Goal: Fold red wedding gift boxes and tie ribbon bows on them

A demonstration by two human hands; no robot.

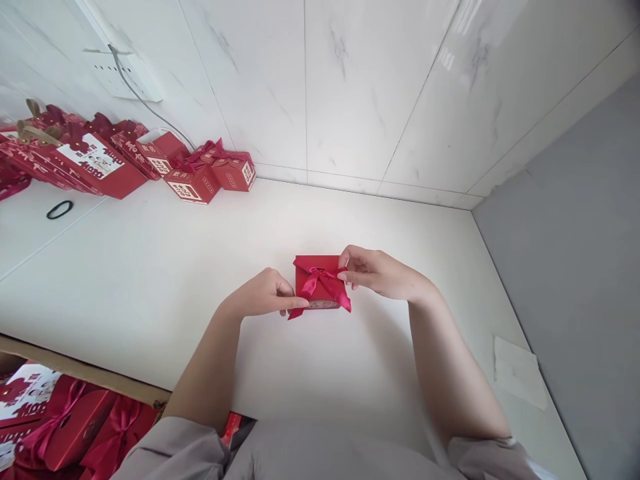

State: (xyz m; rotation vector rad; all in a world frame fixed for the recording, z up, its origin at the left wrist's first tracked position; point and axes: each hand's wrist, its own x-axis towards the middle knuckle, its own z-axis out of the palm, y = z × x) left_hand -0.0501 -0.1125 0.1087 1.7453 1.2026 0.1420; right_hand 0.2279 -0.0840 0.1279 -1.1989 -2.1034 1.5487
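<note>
"Where is the red gift box [324, 295]?"

"On the white counter [280, 220], between the two hands, with a shiny ribbon [320, 273] in a bow across its top."

"Why there?"

"Probably so the counter bears its weight, leaving both hands for the ribbon. Small red boxes [234, 175] stand beyond it to the left, perhaps to leave working room around it. Nearer the person, also left of it, a cardboard carton [90, 375] holds more ribboned packages [120, 427]."

"And the hands?"

"The right hand [380, 273], at the box's right edge, is nearly closed, thumb and forefinger pinching the bow's right side. The left hand [265, 293], at its near left corner, has curled fingers, thumb over a ribbon tail; whether it pinches or only presses, I cannot tell."
</note>
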